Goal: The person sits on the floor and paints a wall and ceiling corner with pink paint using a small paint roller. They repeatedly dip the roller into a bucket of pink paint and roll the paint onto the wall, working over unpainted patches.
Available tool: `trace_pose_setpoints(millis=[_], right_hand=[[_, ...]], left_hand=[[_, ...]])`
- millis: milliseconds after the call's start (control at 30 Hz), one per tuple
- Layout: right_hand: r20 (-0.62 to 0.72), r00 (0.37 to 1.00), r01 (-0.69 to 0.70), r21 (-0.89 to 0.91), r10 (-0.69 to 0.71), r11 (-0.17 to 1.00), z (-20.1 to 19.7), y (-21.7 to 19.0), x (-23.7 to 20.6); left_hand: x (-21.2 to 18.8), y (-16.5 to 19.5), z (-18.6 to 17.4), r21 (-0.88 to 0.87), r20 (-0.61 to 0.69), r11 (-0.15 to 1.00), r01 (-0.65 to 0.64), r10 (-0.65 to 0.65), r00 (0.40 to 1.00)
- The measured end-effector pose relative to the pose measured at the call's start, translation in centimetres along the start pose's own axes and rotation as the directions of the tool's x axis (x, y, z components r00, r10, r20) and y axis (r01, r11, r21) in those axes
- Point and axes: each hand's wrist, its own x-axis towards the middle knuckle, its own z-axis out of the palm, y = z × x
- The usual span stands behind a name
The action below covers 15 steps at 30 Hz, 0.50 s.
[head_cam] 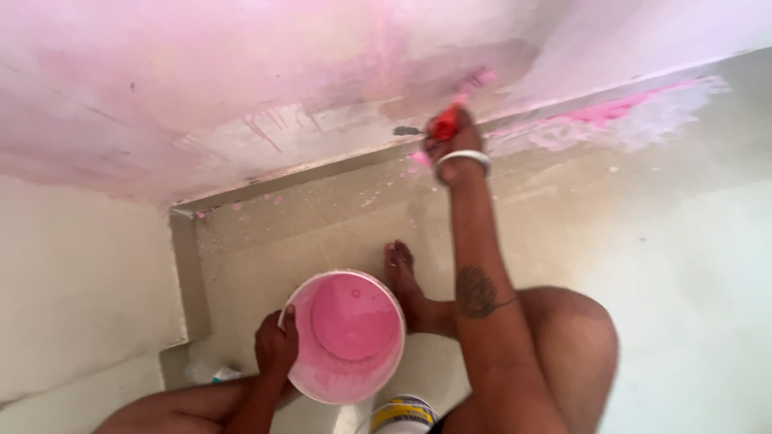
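Observation:
My right hand (447,138) is stretched out to the base of the wall, shut on a red-handled paint brush (457,108). Its pink bristles press on the wall just above the skirting. A silver bangle sits on that wrist. My left hand (276,344) grips the near-left rim of a white bucket (301,378) filled with pink paint, which stands on the floor between my knees.
The wall (201,72) is patchy pink with drips near the bottom. Pink splashes lie on the beige floor along the skirting (611,112). My bare foot (406,281) rests beside the bucket. A small yellow-banded tin (402,416) stands at the bottom edge.

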Motion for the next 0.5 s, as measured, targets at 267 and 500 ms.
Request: trace_pose_setpoints(millis=[267,500], right_hand=[[-0.034,0.993,-0.118,-0.307,0.112,0.944,6.0,3.1,-17.8],[0.107,0.96,-0.012,-0.907,0.257,0.421,0.8,5.9,-30.6]], left_hand=[[-4.0,-1.2,-3.4,-0.012,-0.004,1.0,-0.012,0.012,1.0],[-6.2,-2.6,-7.1,-0.006,0.055,0.999,0.033,-0.033,0.998]])
